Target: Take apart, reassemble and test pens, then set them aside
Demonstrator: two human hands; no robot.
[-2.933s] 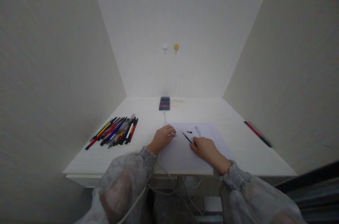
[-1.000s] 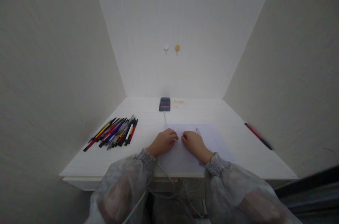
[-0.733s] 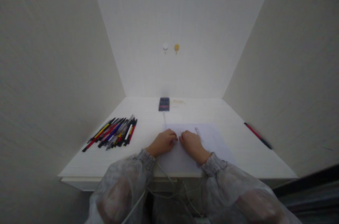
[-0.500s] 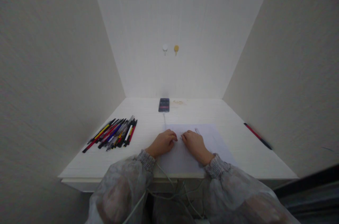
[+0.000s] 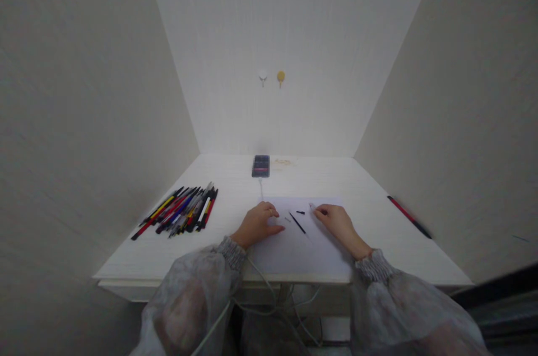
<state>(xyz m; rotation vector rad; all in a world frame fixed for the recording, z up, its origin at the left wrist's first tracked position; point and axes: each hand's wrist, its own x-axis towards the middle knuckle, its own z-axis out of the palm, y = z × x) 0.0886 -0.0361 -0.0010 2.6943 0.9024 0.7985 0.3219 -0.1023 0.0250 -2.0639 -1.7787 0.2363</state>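
My left hand [image 5: 257,225] rests on the left part of a white paper sheet [image 5: 277,258], thumb and fingers apart, holding nothing. Just right of its fingertips lies a small spring [image 5: 287,220]. A thin dark pen refill [image 5: 298,223] lies slanted on the sheet between my hands, with a short black pen part [image 5: 300,212] above it. My right hand [image 5: 336,222] is at the sheet's right side, its fingers pinched at a small clear pen barrel [image 5: 311,207]. The fingers partly hide that piece.
A pile of pens [image 5: 180,213] lies at the left of the white table [image 5: 235,176]. One red and black pen [image 5: 408,216] lies along the right wall. A phone [image 5: 260,166] with a cable stands at the back. Cables hang below the front edge.
My right hand has moved right, from beside my left hand to the clear pen barrel. The refill, spring and black part now show on the paper. My left thumb and fingers have spread.
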